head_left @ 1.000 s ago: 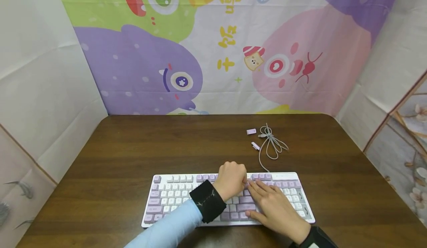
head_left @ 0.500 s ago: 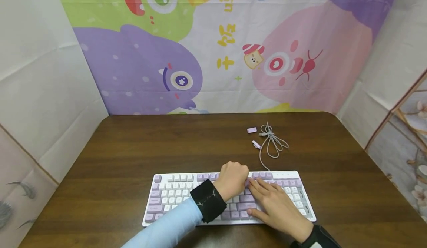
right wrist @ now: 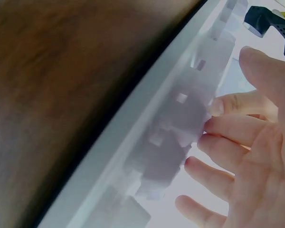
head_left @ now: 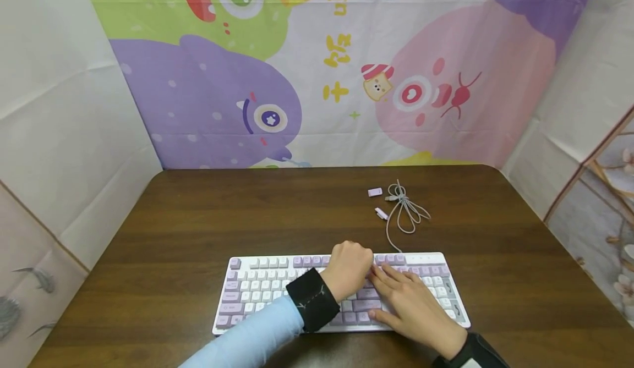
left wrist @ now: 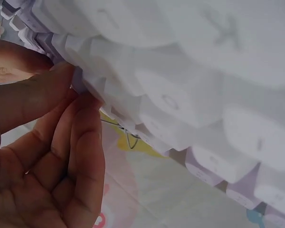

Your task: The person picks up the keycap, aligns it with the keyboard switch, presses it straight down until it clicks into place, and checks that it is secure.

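A white and purple keyboard point(head_left: 264, 285) lies flat at the front of the table. Over its upper middle, my left hand point(head_left: 349, 266) is bent down with curled fingers. In the left wrist view, thumb and fingertips pinch a small purple keycap point(left wrist: 78, 80) at the key rows; whether it is seated or lifted is partly hidden by the fingers. Just to the right, my right hand point(head_left: 408, 305) rests on the keyboard with its fingers stretched out and thumb spread. Its fingertips touch keys close beside the left hand, and its palm covers several keys.
Behind the keyboard, a bundled grey cable point(head_left: 406, 208) runs from its back edge. Two small lilac pieces, one a plain block point(head_left: 375, 192) and one with a white end point(head_left: 381, 213), lie beside it. The brown table point(head_left: 198, 214) meets a cartoon-printed cloth point(head_left: 327, 137).
My left hand has shifted slightly to the right, closer to the right hand. The right hand stays on the keyboard, and the whole head view has moved a little.
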### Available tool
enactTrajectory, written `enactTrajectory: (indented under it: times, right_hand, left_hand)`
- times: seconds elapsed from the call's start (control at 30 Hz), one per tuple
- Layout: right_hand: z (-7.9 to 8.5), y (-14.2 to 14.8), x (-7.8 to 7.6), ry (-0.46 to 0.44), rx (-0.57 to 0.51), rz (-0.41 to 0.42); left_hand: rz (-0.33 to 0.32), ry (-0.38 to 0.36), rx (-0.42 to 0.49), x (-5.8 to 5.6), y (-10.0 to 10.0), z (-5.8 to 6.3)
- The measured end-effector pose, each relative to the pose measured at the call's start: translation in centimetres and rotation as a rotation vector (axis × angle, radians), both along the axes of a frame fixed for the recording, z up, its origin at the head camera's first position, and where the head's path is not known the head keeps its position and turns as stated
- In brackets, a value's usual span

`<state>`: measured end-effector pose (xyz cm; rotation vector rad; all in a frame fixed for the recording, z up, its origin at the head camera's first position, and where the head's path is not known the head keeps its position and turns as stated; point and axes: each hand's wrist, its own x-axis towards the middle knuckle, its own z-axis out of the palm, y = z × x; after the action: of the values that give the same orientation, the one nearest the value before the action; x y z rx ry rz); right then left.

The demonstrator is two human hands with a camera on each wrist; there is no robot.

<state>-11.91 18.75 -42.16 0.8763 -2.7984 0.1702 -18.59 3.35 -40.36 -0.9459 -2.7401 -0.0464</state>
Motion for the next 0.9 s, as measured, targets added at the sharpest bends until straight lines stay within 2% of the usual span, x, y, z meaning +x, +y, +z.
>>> enactTrajectory:
  times: [0.07,0.47,0.7,0.9]
  right_hand:
    - [0.0,0.0,0.0,0.003,-0.001,-0.001]
    - [0.7,-0.1,-0.2,-0.034,-0.001,0.001]
    - [0.5,-0.2,-0.1,-0.007,0.009,0.012]
    - [-0.1,-0.2,-0.3,-0.032,0.022,0.034]
  left_hand:
    - [0.0,0.015,-0.007,0.0,0.1,0.1]
    - [0.073,-0.024,0.004,-0.3,0.8,0.4]
    - [0.104,-0.016,0.014,-0.2,1.1,0.6]
    - [0.109,0.027,0.016,0.1,1.1,-0.4]
